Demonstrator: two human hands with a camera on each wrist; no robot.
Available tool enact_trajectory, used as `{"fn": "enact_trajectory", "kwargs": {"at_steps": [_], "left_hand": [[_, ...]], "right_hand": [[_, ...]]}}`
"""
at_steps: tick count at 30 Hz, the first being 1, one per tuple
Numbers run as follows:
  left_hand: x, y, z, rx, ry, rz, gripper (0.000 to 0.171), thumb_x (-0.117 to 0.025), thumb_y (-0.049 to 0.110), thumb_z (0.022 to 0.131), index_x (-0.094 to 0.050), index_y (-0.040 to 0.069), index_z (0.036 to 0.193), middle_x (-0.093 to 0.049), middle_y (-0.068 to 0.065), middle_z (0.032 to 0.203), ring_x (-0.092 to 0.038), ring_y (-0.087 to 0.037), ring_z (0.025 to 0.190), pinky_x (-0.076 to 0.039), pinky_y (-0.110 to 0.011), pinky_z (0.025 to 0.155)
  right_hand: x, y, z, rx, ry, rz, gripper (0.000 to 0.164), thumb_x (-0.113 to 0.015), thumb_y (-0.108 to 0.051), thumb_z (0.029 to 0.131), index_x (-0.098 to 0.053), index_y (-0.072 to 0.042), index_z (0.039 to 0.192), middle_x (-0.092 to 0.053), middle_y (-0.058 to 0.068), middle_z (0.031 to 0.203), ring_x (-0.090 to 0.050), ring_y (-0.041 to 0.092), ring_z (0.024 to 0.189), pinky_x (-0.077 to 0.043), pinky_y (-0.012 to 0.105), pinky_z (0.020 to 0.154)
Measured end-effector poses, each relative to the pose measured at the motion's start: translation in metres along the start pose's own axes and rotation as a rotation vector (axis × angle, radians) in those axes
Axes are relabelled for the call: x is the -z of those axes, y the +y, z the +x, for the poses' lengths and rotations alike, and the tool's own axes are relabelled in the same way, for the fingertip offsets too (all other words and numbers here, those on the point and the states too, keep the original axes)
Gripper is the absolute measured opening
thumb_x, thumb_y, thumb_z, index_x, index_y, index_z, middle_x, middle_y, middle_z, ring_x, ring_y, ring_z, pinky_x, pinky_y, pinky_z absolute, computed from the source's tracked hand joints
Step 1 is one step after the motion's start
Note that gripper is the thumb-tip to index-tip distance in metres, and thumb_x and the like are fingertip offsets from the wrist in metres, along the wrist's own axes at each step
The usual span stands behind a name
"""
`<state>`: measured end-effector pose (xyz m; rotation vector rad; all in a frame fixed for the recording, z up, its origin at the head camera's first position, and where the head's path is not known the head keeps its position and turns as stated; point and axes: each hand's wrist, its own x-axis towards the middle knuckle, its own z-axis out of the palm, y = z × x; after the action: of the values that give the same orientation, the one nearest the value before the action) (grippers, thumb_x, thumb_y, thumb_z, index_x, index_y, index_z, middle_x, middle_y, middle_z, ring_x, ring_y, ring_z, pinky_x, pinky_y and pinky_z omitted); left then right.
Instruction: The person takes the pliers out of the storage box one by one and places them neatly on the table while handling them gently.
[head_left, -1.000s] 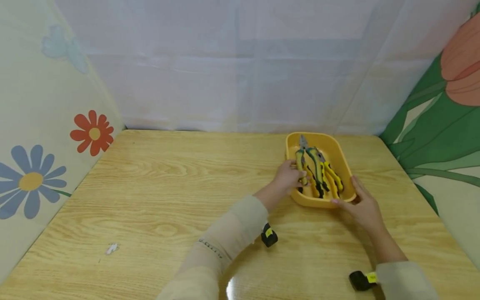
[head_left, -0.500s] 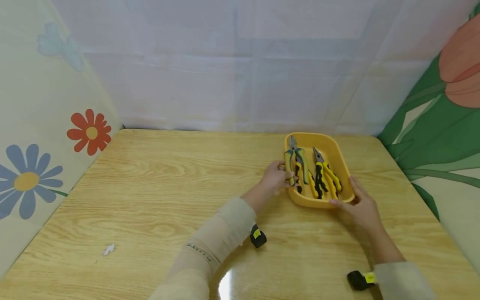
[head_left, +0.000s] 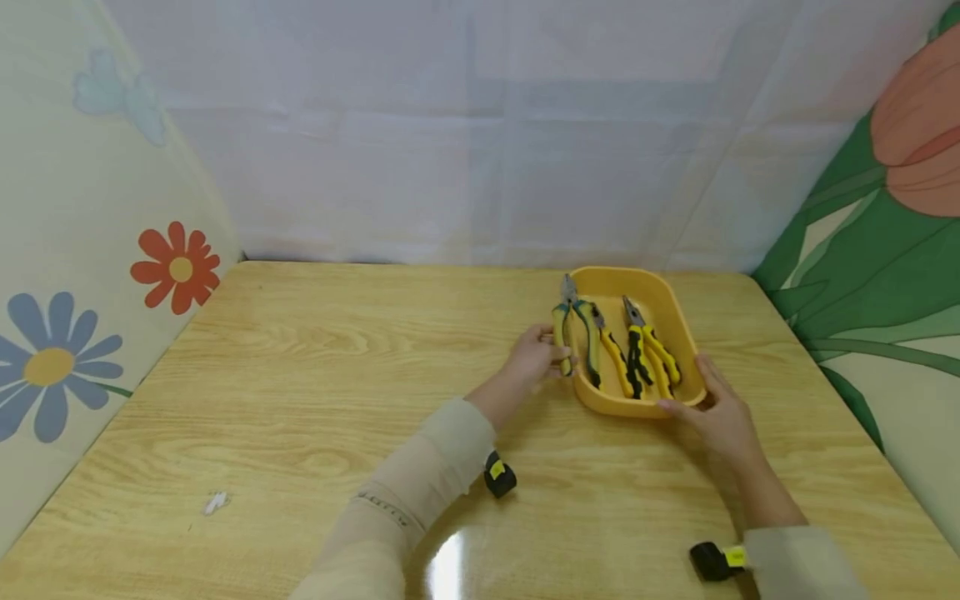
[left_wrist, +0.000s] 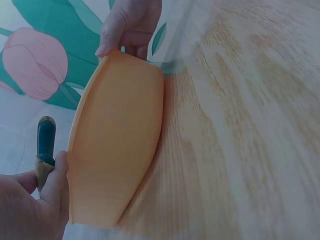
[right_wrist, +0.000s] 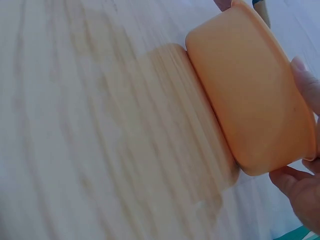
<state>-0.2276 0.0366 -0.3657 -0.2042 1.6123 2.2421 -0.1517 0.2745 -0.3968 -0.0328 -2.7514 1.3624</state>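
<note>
Yellow-teal pliers point(head_left: 590, 331) in left hand point(head_left: 531, 357); right hand point(head_left: 723, 422) grips tray point(head_left: 626, 407).

In the left wrist view, the frame's edge cuts the left hand point(left_wrist: 32, 212). The tray point(left_wrist: 117, 125) hides the black-and-yellow pliers point(head_left: 636, 350) from both wrist cameras. The white scrap point(head_left: 216, 502) is too small to recognise.

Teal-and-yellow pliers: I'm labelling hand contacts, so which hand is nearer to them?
Left. The left hand holds the pliers by one handle; the right hand grips the tray's near right corner, apart from them.
</note>
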Motion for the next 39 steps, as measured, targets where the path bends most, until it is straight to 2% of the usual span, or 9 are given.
{"fn": "enact_trajectory", "kwargs": {"at_steps": [2, 9, 17, 21, 27, 33, 39], "left_hand": [[0.004, 0.0, 0.0, -0.007, 0.007, 0.011, 0.042, -0.046, -0.014, 0.08, -0.04, -0.003, 0.12, -0.047, -0.024, 0.109, -0.057, -0.03, 0.077, -0.052, -0.037, 0.064], [0.011, 0.002, -0.001, 0.012, 0.008, 0.03, 0.048, -0.046, -0.013, 0.081, -0.035, -0.002, 0.126, -0.042, -0.024, 0.115, -0.053, -0.037, 0.091, -0.05, -0.04, 0.073], [0.02, 0.001, -0.002, -0.024, 0.001, 0.039, 0.049, -0.045, -0.015, 0.081, -0.033, -0.005, 0.127, -0.037, -0.025, 0.12, -0.053, -0.038, 0.092, -0.05, -0.04, 0.074], [0.025, 0.0, -0.002, -0.004, 0.007, 0.052, 0.05, -0.045, -0.013, 0.081, -0.033, -0.003, 0.128, -0.037, -0.023, 0.121, -0.054, -0.033, 0.09, -0.05, -0.037, 0.074], [0.028, -0.003, -0.002, 0.013, -0.003, 0.05, 0.049, -0.045, -0.014, 0.08, -0.032, -0.005, 0.127, -0.038, -0.025, 0.12, -0.05, -0.038, 0.098, -0.048, -0.038, 0.077], [0.03, -0.007, -0.002, 0.017, 0.027, 0.022, 0.048, -0.046, -0.015, 0.08, -0.033, -0.006, 0.125, -0.037, -0.025, 0.119, -0.053, -0.036, 0.092, -0.048, -0.039, 0.076], [0.034, -0.009, -0.002, 0.019, 0.036, 0.043, 0.047, -0.045, -0.015, 0.08, -0.034, -0.006, 0.125, -0.039, -0.025, 0.118, -0.053, -0.035, 0.091, -0.05, -0.038, 0.073]], "right_hand": [[-0.001, 0.0, 0.0, -0.004, 0.002, 0.004, 0.089, -0.066, -0.033, 0.075, -0.005, -0.014, 0.138, -0.001, 0.009, 0.142, -0.003, 0.032, 0.126, -0.013, 0.049, 0.099], [0.0, -0.003, -0.001, -0.016, 0.001, -0.031, 0.089, -0.065, -0.032, 0.076, -0.003, -0.014, 0.138, 0.0, 0.011, 0.142, -0.005, 0.036, 0.125, -0.017, 0.051, 0.097], [0.0, -0.002, 0.0, -0.028, -0.011, -0.037, 0.089, -0.064, -0.033, 0.077, -0.001, -0.016, 0.137, 0.002, 0.012, 0.142, -0.004, 0.037, 0.125, -0.015, 0.051, 0.098], [-0.001, -0.002, 0.001, -0.039, -0.016, -0.022, 0.089, -0.064, -0.033, 0.077, -0.001, -0.016, 0.137, 0.003, 0.012, 0.142, -0.003, 0.037, 0.125, -0.015, 0.052, 0.098], [-0.001, 0.0, 0.0, -0.041, -0.013, 0.002, 0.089, -0.064, -0.034, 0.077, -0.001, -0.018, 0.137, 0.002, 0.009, 0.142, -0.005, 0.036, 0.125, -0.017, 0.051, 0.097], [-0.001, -0.001, 0.0, -0.027, -0.012, 0.001, 0.089, -0.064, -0.034, 0.077, 0.0, -0.017, 0.137, 0.002, 0.011, 0.142, -0.004, 0.035, 0.126, -0.016, 0.051, 0.098], [-0.001, -0.002, -0.001, -0.026, -0.012, 0.011, 0.089, -0.064, -0.032, 0.077, 0.0, -0.017, 0.137, 0.003, 0.011, 0.142, -0.005, 0.035, 0.125, -0.015, 0.05, 0.098]]}}
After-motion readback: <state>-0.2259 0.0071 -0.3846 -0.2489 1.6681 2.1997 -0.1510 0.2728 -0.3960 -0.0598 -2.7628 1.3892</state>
